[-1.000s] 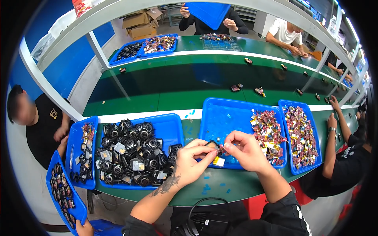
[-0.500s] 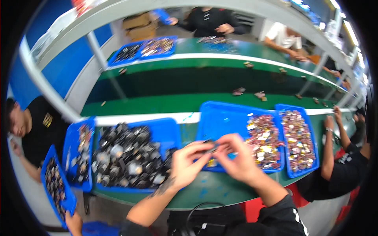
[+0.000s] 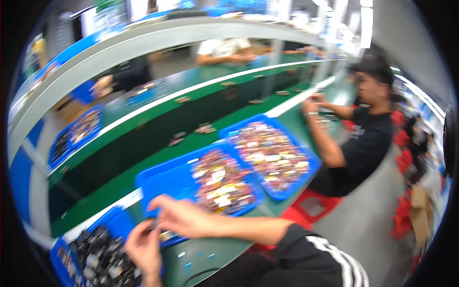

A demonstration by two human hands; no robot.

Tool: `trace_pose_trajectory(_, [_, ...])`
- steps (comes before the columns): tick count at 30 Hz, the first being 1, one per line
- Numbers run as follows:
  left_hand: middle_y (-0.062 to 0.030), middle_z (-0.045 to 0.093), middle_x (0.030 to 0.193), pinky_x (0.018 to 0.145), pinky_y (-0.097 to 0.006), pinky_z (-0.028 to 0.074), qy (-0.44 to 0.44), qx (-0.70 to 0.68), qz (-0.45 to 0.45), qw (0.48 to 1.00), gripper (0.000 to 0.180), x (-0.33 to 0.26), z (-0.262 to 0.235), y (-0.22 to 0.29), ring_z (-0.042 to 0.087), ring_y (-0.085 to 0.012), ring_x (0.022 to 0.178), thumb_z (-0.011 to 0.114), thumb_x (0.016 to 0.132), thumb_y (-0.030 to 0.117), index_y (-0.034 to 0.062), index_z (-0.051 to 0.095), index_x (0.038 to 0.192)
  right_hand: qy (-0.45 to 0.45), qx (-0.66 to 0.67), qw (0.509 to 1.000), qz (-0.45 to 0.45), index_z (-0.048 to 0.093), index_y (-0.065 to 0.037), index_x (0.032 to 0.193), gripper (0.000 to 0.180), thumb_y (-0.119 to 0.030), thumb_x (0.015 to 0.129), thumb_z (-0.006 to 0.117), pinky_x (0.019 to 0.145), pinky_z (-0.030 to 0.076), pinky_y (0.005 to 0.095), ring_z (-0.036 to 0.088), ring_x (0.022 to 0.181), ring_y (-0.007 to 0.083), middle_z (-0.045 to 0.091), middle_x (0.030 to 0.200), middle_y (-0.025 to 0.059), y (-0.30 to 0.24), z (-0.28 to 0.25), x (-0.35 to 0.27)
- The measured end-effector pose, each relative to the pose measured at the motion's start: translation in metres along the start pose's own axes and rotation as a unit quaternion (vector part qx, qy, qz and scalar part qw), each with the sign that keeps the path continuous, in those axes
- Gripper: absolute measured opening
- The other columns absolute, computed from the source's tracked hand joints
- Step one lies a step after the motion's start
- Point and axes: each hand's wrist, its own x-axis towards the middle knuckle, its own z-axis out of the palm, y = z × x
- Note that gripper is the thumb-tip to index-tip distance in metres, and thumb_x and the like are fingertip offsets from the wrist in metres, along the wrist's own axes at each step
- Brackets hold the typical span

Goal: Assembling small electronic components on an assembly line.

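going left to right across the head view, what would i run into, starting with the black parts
Pile of black parts → left hand → right hand → pile of small colourful parts → fuller blue tray → co-worker in black → brown cardboard.

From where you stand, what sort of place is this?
Probably a factory assembly line: a long green conveyor-like strip bears spaced-out small parts, blue trays hold heaps of parts, and other people are at the benches.
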Motion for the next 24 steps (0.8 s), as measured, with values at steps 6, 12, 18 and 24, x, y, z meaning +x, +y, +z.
trace_pose_trajectory(6, [-0.0146, 0.066, 0.107, 0.086, -0.029, 0.054, -0.022, -0.136, -0.062, 0.989, 0.026, -0.006, 0.009, 0.002, 0.065, -0.018, 0.096, 0.065, 0.083, -0.009, -0.005, 0.061, 0.109, 0.075, -0.077, 0.994, -0.013, 0.054, -0.006, 0.119, 0.042, -0.005, 0.081, 0.073, 0.063, 0.054, 0.031, 0.066, 0.075, 0.0187, 0.063, 0.091, 0.0104, -0.007, 0.006, -0.008])
trace_pose_trajectory(12, [-0.0129, 0.065, 0.108, 0.085, -0.028, 0.054, -0.013, -0.184, -0.063, 0.981, 0.026, -0.003, 0.001, 0.006, 0.064, -0.0167, 0.099, 0.064, 0.085, -0.009, -0.0044, 0.06, 0.11, 0.052, 0.008, 0.998, 0.022, 0.054, -0.003, 0.119, 0.041, -0.002, 0.082, 0.072, 0.069, 0.057, 0.0289, 0.066, 0.08, 0.0143, 0.065, 0.092, 0.0088, -0.004, 0.016, 0.001])
trace_pose_trajectory(18, [-0.013, 0.063, 0.114, 0.085, -0.028, 0.055, -0.036, -0.178, -0.049, 0.982, 0.025, 0.0, -0.009, 0.003, 0.063, -0.0176, 0.102, 0.062, 0.088, -0.006, -0.0027, 0.061, 0.113, 0.042, 0.017, 0.995, 0.09, 0.056, -0.005, 0.114, 0.038, 0.002, 0.08, 0.071, 0.072, 0.053, 0.0234, 0.058, 0.087, 0.0089, 0.057, 0.095, 0.0015, -0.014, 0.024, 0.014])
trace_pose_trajectory(24, [-0.0162, 0.058, 0.125, 0.098, -0.043, 0.046, -0.04, 0.12, 0.029, 0.992, 0.041, 0.014, -0.041, 0.034, 0.055, -0.0279, 0.117, 0.063, 0.088, 0.009, 0.0045, 0.054, 0.128, -0.01, 0.035, 0.998, 0.045, 0.05, -0.001, 0.115, 0.04, 0.008, 0.079, 0.063, 0.067, 0.052, 0.0237, 0.061, 0.074, 0.0093, 0.062, 0.081, 0.0037, 0.001, 0.004, 0.075])
